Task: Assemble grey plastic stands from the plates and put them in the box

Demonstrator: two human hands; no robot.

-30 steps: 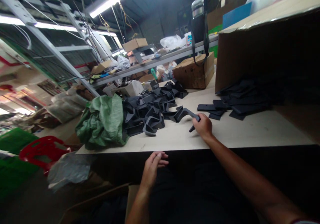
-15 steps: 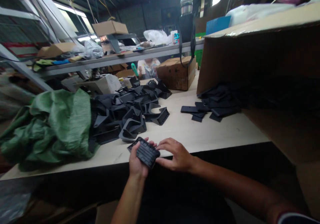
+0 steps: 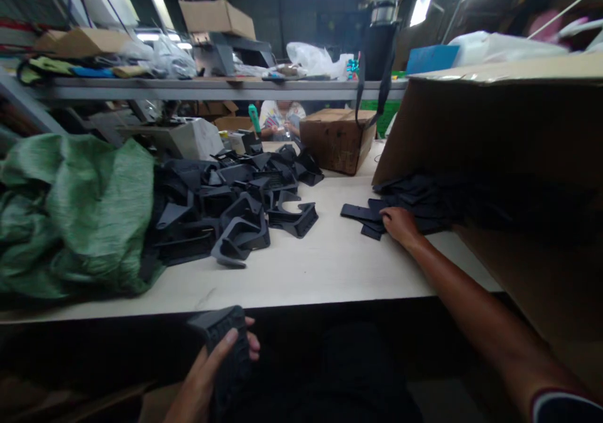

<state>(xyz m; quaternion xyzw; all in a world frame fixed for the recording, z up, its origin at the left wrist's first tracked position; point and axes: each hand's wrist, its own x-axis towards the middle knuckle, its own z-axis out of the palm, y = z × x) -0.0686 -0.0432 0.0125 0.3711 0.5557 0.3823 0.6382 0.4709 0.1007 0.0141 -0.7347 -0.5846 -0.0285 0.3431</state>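
My left hand (image 3: 211, 366) is wrapped round a black ribbed plastic part (image 3: 228, 341), held below the table's front edge. Over at the flat black plates (image 3: 362, 212), my right hand (image 3: 399, 223) touches the pile with its fingers bent together; whatever is between its fingertips is too small to make out. More flat plates (image 3: 419, 190) spill out of the large cardboard box. A heap of black bracket-shaped parts (image 3: 240, 222) covers the table's left middle.
A green woven sack (image 3: 80, 209) lies at the left. The large open cardboard box (image 3: 424, 127) fills the right side. A brown carton (image 3: 336, 137) stands at the back, below a metal shelf (image 3: 211, 90). Behind the table sits a person (image 3: 281, 121).
My right hand has left the black part and moved right and away from me to the flat plates. My left hand has lowered towards me with the part. The view has shifted.
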